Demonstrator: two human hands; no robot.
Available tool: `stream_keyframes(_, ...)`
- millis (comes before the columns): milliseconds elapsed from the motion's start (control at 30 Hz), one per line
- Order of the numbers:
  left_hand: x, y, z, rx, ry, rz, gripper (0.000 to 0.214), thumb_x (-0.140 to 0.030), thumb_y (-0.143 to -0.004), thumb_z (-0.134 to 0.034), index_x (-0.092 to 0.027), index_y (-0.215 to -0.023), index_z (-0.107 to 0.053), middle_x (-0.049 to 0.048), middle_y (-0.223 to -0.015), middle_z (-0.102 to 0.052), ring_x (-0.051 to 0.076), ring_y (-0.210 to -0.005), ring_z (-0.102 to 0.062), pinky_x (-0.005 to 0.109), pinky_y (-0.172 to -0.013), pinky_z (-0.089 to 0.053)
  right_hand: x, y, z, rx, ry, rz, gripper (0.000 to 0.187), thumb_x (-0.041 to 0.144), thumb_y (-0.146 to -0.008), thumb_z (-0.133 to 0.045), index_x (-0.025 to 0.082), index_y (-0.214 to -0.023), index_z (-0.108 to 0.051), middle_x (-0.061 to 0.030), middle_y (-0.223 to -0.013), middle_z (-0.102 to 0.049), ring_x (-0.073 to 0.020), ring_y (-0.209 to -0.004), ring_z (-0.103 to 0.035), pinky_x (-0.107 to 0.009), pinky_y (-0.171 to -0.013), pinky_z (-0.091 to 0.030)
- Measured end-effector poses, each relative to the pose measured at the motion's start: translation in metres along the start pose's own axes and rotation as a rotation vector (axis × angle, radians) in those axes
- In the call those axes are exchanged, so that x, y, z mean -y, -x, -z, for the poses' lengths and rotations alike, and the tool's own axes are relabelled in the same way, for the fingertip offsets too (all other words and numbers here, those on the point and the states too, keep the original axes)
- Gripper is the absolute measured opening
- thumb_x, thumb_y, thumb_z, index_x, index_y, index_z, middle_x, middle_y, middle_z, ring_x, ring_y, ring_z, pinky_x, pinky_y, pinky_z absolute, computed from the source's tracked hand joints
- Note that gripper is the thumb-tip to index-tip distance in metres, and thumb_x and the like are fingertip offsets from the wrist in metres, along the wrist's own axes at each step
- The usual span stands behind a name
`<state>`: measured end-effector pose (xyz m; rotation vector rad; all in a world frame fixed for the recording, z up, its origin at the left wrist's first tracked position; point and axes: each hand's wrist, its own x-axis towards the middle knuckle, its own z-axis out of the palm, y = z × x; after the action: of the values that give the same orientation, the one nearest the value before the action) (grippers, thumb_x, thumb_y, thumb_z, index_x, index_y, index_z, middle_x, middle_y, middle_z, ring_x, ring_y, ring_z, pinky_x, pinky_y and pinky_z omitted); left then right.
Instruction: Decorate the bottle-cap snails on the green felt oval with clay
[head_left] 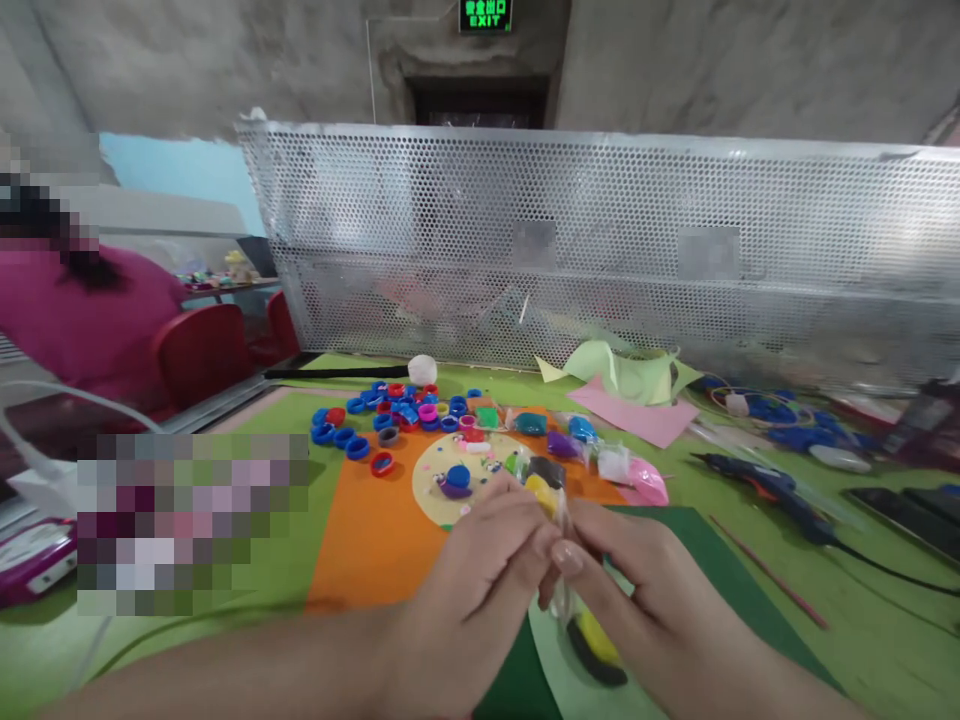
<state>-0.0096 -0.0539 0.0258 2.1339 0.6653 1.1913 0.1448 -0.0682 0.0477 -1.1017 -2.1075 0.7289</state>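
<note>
The left hand (487, 560) and right hand (652, 570) meet, both pinched on a clear packet of yellow clay (540, 492) above the worktop (892, 650); below, a yellow-and-black clay piece (598, 652) lies on pale green paper (553, 640); bottle caps (405, 413) cluster beyond.

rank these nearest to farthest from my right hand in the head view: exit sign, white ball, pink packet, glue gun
From the right hand:
1. Pink packet, just beyond it.
2. Glue gun, to its right.
3. White ball, farther back, leftward.
4. Exit sign, high up, farthest back.
</note>
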Motion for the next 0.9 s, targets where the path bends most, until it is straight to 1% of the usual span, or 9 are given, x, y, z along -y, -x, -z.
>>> stream_keyframes(167,0.008,-0.001,-0.002,-0.023,0.048,0.12,0.036,-0.028,-0.096,-0.029,-0.019,-0.063,-0.041,-0.0004,-0.067,-0.048,0.014,-0.072,-0.045,0.026,-0.071,-0.038,-0.006,-0.003,-0.003,-0.01,0.017,-0.081,0.029,0.034,-0.091,-0.031,0.021,-0.066,-0.039,0.0033,-0.061,-0.045,-0.0103,-0.055,-0.039,-0.022,-0.051,-0.034)
stream_keyframes(267,0.01,-0.004,-0.002,-0.033,0.101,0.159,0.042,-0.036,-0.095,-0.028,-0.019,-0.058,-0.038,-0.0014,-0.063,-0.042,0.013,-0.065,-0.042,0.025,-0.063,-0.037,-0.01,-0.005,-0.004,-0.01,0.0,-0.094,0.029,0.03,-0.09,-0.032,0.02,-0.064,-0.04,0.0031,-0.061,-0.046,-0.0101,-0.055,-0.039,-0.022,-0.051,-0.033)
stream_keyframes(367,0.01,-0.006,-0.002,0.004,0.165,0.232,0.041,-0.046,-0.083,-0.051,-0.018,-0.055,-0.041,-0.004,-0.057,-0.039,0.011,-0.057,-0.037,0.023,-0.053,-0.032,-0.014,-0.004,-0.008,0.01,-0.016,-0.076,0.023,0.015,-0.081,-0.04,0.02,-0.06,-0.032,0.0053,-0.058,-0.041,-0.0086,-0.053,-0.034,-0.021,-0.047,-0.028)
stream_keyframes(433,0.009,-0.007,-0.001,0.094,0.231,0.343,0.036,-0.043,-0.071,-0.066,-0.017,-0.056,-0.049,-0.0055,-0.053,-0.041,0.009,-0.052,-0.035,0.022,-0.049,-0.028,-0.016,-0.002,-0.01,0.042,-0.032,-0.062,0.025,0.004,-0.072,-0.04,0.02,-0.059,-0.026,0.0066,-0.056,-0.036,-0.0078,-0.052,-0.029,-0.021,-0.046,-0.024)
stream_keyframes(500,0.011,-0.007,0.0,0.153,0.277,0.424,0.03,-0.039,-0.069,-0.07,-0.016,-0.058,-0.055,-0.0053,-0.052,-0.045,0.009,-0.051,-0.037,0.021,-0.048,-0.028,-0.018,0.0,-0.011,0.076,-0.041,-0.054,0.026,0.003,-0.071,-0.04,0.02,-0.059,-0.025,0.0068,-0.056,-0.034,-0.0079,-0.053,-0.027,-0.021,-0.046,-0.023)
stream_keyframes(567,0.013,-0.006,0.001,0.159,0.255,0.407,0.031,-0.039,-0.073,-0.066,-0.016,-0.056,-0.056,-0.0035,-0.054,-0.051,0.01,-0.055,-0.042,0.022,-0.052,-0.031,-0.019,0.002,-0.01,0.115,-0.047,-0.045,0.024,0.008,-0.079,-0.041,0.02,-0.06,-0.031,0.0061,-0.058,-0.038,-0.0081,-0.054,-0.029,-0.021,-0.047,-0.025)
stream_keyframes(733,0.019,-0.005,-0.001,0.232,0.16,0.215,0.043,-0.037,-0.089,-0.046,-0.017,-0.051,-0.05,-0.0025,-0.052,-0.05,0.013,-0.064,-0.044,0.025,-0.068,-0.034,-0.022,0.005,-0.005,0.121,-0.162,-0.009,0.026,0.02,-0.09,-0.037,0.019,-0.066,-0.045,0.0042,-0.063,-0.048,-0.0085,-0.057,-0.04,-0.02,-0.054,-0.034)
stream_keyframes(800,0.019,-0.005,-0.002,0.245,0.196,0.242,0.045,-0.038,-0.091,-0.042,-0.017,-0.051,-0.047,-0.0027,-0.053,-0.048,0.013,-0.066,-0.043,0.025,-0.068,-0.033,-0.022,0.005,-0.005,0.104,-0.248,-0.018,0.027,0.022,-0.09,-0.039,0.019,-0.064,-0.047,0.0047,-0.061,-0.046,-0.0083,-0.055,-0.039,-0.02,-0.054,-0.034)
stream_keyframes(900,0.019,-0.003,-0.005,0.203,0.266,0.319,0.046,-0.04,-0.091,-0.04,-0.018,-0.051,-0.042,-0.003,-0.052,-0.041,0.014,-0.065,-0.041,0.025,-0.065,-0.033,-0.024,0.004,-0.009,0.066,-0.358,-0.055,0.029,0.024,-0.09,-0.041,0.019,-0.061,-0.046,0.0053,-0.058,-0.041,-0.0083,-0.054,-0.036,-0.02,-0.053,-0.032)
